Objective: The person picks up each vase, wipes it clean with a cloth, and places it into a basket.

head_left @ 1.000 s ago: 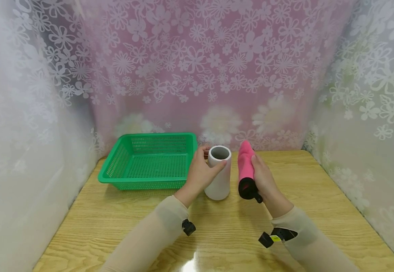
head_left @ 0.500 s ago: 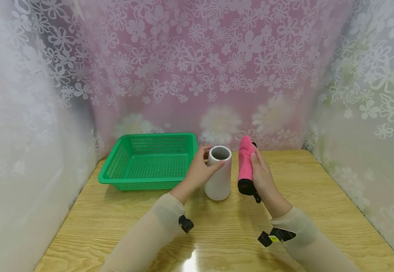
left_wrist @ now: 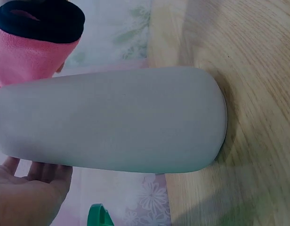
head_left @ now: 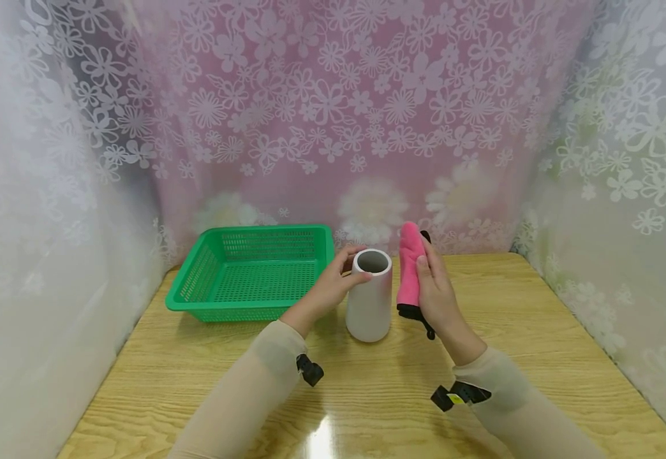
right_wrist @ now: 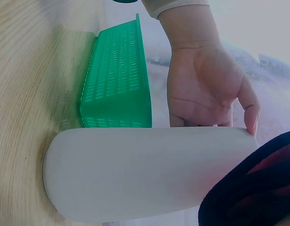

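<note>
A tall white ceramic vase (head_left: 369,309) with a round open mouth stands upright on the wooden table. My left hand (head_left: 330,284) grips its top from the left, thumb at the near side of the rim and fingers round the far side. Just right of the vase, my right hand (head_left: 441,298) holds a soft pink cloth pouch (head_left: 409,274) in the air, thumb across its face. The pouch has a black-trimmed opening turned down and a black loop hanging from it. In the right wrist view the pouch's black edge (right_wrist: 244,188) covers part of the vase's top.
A green plastic basket (head_left: 241,313) with perforated walls sits left of the vase, close to my left hand. A pink flowered curtain (head_left: 333,127) hangs behind the table (head_left: 367,395). Pale flowered curtains close off both sides.
My right hand has lifted the pouch slightly and turned it, so its black opening shows less and faces lower. My left hand has shifted a little on the vase, which has barely moved toward me.
</note>
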`<move>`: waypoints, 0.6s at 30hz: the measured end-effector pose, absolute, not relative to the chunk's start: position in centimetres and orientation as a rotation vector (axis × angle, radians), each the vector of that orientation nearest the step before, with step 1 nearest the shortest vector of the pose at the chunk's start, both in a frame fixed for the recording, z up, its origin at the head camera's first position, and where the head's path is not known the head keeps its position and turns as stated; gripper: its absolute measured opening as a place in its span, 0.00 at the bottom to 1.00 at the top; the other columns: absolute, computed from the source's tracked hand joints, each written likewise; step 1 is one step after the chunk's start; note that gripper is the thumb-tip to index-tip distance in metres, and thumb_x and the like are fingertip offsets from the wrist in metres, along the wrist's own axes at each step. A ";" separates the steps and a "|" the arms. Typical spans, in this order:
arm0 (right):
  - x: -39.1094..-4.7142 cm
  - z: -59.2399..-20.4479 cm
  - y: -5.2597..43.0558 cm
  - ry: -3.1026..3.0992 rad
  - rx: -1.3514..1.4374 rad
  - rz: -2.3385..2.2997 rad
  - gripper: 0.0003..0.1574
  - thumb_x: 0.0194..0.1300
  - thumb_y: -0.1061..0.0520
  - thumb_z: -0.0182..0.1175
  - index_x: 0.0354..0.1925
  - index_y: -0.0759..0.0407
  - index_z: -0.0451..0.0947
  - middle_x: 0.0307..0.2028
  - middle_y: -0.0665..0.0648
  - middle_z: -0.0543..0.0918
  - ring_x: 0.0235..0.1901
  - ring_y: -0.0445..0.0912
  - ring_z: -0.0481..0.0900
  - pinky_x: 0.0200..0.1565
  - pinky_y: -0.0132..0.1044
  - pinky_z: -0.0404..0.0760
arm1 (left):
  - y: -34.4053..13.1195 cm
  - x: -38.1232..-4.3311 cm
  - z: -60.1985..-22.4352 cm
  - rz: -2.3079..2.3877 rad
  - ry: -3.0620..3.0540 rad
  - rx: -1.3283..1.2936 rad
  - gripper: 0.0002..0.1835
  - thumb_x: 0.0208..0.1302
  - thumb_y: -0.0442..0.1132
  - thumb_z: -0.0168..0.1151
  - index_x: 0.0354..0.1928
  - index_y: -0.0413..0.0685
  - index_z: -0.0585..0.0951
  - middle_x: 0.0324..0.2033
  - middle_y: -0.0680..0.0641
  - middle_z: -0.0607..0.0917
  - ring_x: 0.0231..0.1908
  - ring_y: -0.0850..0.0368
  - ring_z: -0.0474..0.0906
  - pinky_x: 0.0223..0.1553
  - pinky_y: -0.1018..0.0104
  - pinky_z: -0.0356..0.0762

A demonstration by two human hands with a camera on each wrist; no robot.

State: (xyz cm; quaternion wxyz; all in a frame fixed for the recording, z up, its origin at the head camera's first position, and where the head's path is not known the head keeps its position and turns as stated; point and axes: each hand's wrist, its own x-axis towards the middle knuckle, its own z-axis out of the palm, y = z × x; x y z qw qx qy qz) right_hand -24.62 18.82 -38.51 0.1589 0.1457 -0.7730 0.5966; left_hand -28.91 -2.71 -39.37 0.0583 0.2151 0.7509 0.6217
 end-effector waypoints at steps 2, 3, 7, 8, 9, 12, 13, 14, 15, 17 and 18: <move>-24.8 -38.6 18.7 -2.185 0.458 1.668 0.32 0.83 0.51 0.36 0.80 0.49 0.48 0.72 0.62 0.58 0.61 0.52 0.64 0.59 0.42 0.65 | -2.8 -29.0 -39.4 1.889 2.259 0.659 0.31 0.71 0.40 0.62 0.73 0.50 0.65 0.65 0.45 0.73 0.66 0.47 0.68 0.65 0.47 0.68; -24.9 -38.6 18.6 -2.170 0.478 1.655 0.32 0.83 0.52 0.36 0.80 0.49 0.49 0.72 0.62 0.58 0.60 0.52 0.64 0.58 0.40 0.66 | -2.8 -29.1 -39.5 1.894 2.249 0.664 0.32 0.72 0.40 0.62 0.74 0.48 0.64 0.65 0.44 0.73 0.66 0.47 0.68 0.65 0.47 0.68; -25.5 -38.9 18.2 -2.128 0.542 1.594 0.32 0.82 0.58 0.37 0.80 0.52 0.50 0.75 0.62 0.54 0.60 0.52 0.63 0.58 0.45 0.66 | -2.9 -29.2 -39.6 1.917 2.215 0.687 0.32 0.72 0.38 0.61 0.74 0.47 0.63 0.64 0.44 0.73 0.66 0.47 0.67 0.67 0.47 0.66; -25.7 -38.9 18.1 -2.117 0.557 1.578 0.32 0.82 0.60 0.37 0.80 0.54 0.50 0.76 0.62 0.52 0.63 0.54 0.62 0.60 0.48 0.65 | -2.9 -29.2 -39.6 1.921 2.210 0.694 0.32 0.72 0.38 0.60 0.74 0.47 0.63 0.64 0.44 0.73 0.66 0.47 0.67 0.67 0.47 0.66; -25.8 -39.0 18.0 -2.106 0.573 1.563 0.32 0.82 0.62 0.37 0.79 0.56 0.50 0.76 0.63 0.51 0.65 0.56 0.61 0.62 0.52 0.65 | -2.9 -29.2 -39.6 1.927 2.204 0.697 0.32 0.72 0.38 0.61 0.74 0.48 0.63 0.64 0.44 0.73 0.66 0.47 0.68 0.66 0.47 0.66; -25.4 -38.4 17.6 -2.086 0.616 1.512 0.32 0.80 0.67 0.38 0.78 0.64 0.50 0.77 0.67 0.47 0.72 0.62 0.52 0.66 0.63 0.58 | -2.9 -29.2 -39.8 1.930 2.199 0.707 0.32 0.72 0.38 0.61 0.74 0.49 0.64 0.64 0.44 0.73 0.65 0.47 0.68 0.66 0.47 0.66; -25.3 -38.3 17.4 -2.081 0.630 1.501 0.32 0.79 0.68 0.38 0.77 0.67 0.50 0.77 0.68 0.47 0.73 0.63 0.51 0.67 0.64 0.57 | -2.9 -29.2 -39.8 1.929 2.197 0.712 0.32 0.72 0.38 0.61 0.74 0.48 0.63 0.64 0.44 0.73 0.64 0.47 0.69 0.66 0.47 0.67; -25.1 -38.1 17.2 -2.077 0.642 1.489 0.32 0.78 0.69 0.38 0.77 0.68 0.51 0.76 0.70 0.47 0.73 0.63 0.50 0.67 0.65 0.56 | -2.9 -29.2 -39.8 1.928 2.197 0.716 0.32 0.72 0.38 0.61 0.75 0.48 0.63 0.64 0.44 0.73 0.64 0.47 0.69 0.65 0.47 0.67; -24.9 -37.9 17.1 -2.078 0.653 1.478 0.32 0.78 0.70 0.38 0.76 0.70 0.51 0.76 0.71 0.47 0.73 0.65 0.49 0.67 0.67 0.56 | -2.9 -29.2 -39.9 1.927 2.196 0.716 0.32 0.72 0.38 0.61 0.75 0.48 0.63 0.64 0.44 0.73 0.64 0.48 0.69 0.65 0.47 0.67; -24.8 -37.9 16.9 -2.075 0.677 1.459 0.32 0.77 0.71 0.39 0.75 0.71 0.52 0.76 0.73 0.47 0.74 0.65 0.49 0.67 0.67 0.56 | -2.9 -29.2 -39.9 1.926 2.196 0.720 0.32 0.72 0.39 0.61 0.75 0.49 0.63 0.64 0.44 0.73 0.65 0.48 0.68 0.65 0.47 0.67; -24.8 -37.9 16.8 -2.070 0.689 1.453 0.32 0.76 0.71 0.39 0.75 0.72 0.52 0.75 0.73 0.47 0.74 0.65 0.49 0.67 0.67 0.56 | -2.9 -29.2 -39.9 1.925 2.199 0.720 0.32 0.72 0.39 0.61 0.75 0.49 0.63 0.64 0.45 0.73 0.65 0.48 0.68 0.66 0.47 0.67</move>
